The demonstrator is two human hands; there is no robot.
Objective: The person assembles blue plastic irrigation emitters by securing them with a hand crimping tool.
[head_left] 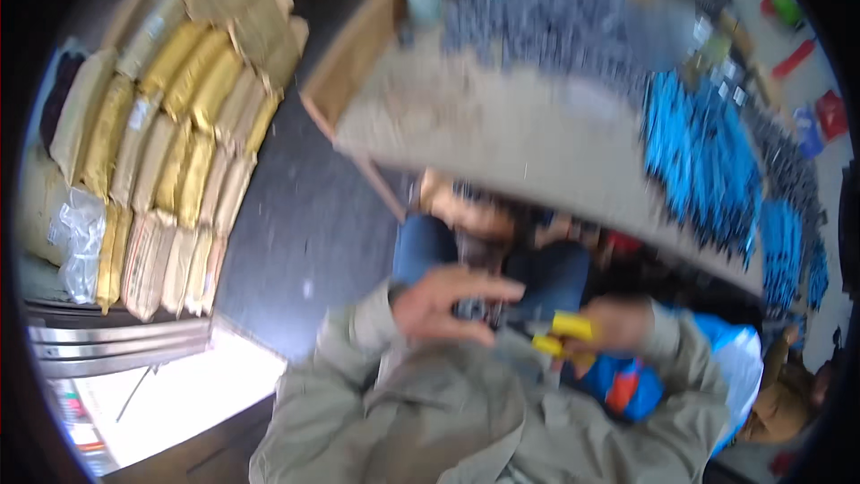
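Note:
My left hand (439,305) is over my lap, its fingers stretched out and apart. Small dark and shiny bits (477,309) show between thumb and fingers, too blurred to name. Close by on the right, my right hand (618,323) is closed around a yellow-handled tool that looks like pliers (571,326). Its two yellow handle parts stick out toward the left hand, and its grey working end is smeared by motion. Both hands are in front of the table's near edge, above my knees in blue trousers (425,246).
Ahead stands a worktable (502,116) with a heap of grey pieces (555,13) and bundles of blue strips (703,161). Paper-wrapped and yellow packages (166,152) are stacked on the left beside the dark floor (296,206). A blue and white plastic bag (739,358) lies by my right arm.

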